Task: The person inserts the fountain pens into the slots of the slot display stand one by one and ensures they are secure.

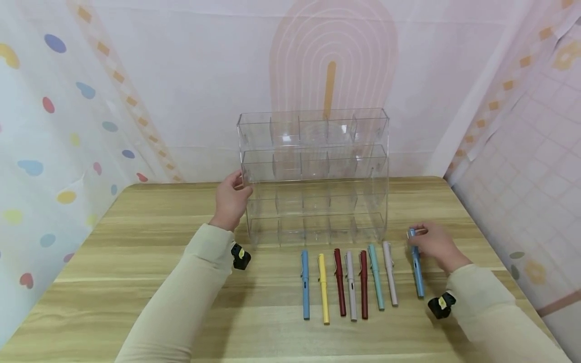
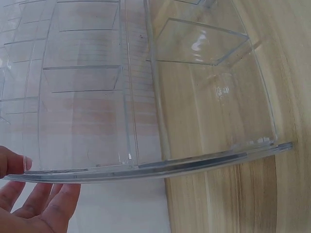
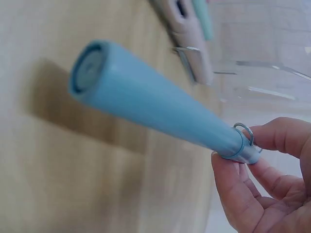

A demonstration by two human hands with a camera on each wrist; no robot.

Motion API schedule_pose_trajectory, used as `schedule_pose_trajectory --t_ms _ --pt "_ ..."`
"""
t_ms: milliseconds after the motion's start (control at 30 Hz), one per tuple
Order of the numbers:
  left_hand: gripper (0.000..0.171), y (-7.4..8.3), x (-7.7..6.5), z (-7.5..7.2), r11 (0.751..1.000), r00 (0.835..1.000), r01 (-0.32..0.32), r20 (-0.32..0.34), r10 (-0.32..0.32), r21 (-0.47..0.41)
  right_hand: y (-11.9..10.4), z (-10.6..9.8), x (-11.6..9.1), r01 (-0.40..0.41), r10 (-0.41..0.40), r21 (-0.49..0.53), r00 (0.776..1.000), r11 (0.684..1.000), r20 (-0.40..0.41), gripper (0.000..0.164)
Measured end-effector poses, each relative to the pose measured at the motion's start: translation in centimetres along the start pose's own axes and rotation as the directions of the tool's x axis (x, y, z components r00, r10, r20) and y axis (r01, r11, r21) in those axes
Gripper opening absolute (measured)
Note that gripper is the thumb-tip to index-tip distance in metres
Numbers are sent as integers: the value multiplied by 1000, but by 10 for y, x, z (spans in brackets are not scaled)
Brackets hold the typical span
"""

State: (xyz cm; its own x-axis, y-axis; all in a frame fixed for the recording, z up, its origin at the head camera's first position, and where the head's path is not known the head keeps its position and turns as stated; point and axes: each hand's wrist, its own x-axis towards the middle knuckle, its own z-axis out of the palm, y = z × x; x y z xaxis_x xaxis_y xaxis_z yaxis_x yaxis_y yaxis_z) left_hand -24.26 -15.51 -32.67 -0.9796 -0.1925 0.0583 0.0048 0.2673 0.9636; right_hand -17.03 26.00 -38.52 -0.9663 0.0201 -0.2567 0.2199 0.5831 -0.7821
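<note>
A clear, tiered acrylic rack [image 1: 313,179] with several compartments stands upright on the table. My left hand [image 1: 230,199] grips its left side panel [image 2: 160,169], thumb on one face and fingers on the other in the left wrist view. To the right of the rack, my right hand [image 1: 437,243] pinches a blue pen [image 1: 416,267] near its clip end. In the right wrist view the pen's far end [image 3: 92,68] points toward the camera, and its shadow falls on the table. Several capped pens lie in a row before the rack, the nearest a pale lilac pen [image 1: 390,275].
The row also has another blue pen [image 1: 305,285], a yellow pen [image 1: 324,290], two dark red pens, a grey pen [image 1: 351,286] and a teal pen [image 1: 376,277]. Behind the wooden table [image 1: 159,252] hangs a patterned curtain [image 1: 204,65].
</note>
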Motion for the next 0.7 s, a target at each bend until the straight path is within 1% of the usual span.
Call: schedule_pose_trajectory --t_ms 167,333,433,533,633,700 --pt "56 -2 1 -2 1000 1000 -2 -12 2 6 -7 -9 -2 43 -37 95 997 995 -67 51" --pt "56 -4 2 -5 1000 1000 5 -25 -5 18 -20 -16 -1 84 -56 171 985 982 -162 49" --pt "55 -5 3 -6 1000 999 8 -31 -8 24 -29 -20 -1 100 -49 227 975 969 -218 41" --pt "54 -6 3 -7 1000 999 14 -38 -13 22 -39 -24 -1 130 -51 285 962 950 -268 28" --pt "55 -5 2 -7 1000 999 15 -44 -14 19 -49 -29 -1 178 -64 381 953 907 -295 19" --pt "55 -4 2 -7 1000 999 15 -44 -14 17 -56 -33 -2 211 -72 457 950 864 -303 17"
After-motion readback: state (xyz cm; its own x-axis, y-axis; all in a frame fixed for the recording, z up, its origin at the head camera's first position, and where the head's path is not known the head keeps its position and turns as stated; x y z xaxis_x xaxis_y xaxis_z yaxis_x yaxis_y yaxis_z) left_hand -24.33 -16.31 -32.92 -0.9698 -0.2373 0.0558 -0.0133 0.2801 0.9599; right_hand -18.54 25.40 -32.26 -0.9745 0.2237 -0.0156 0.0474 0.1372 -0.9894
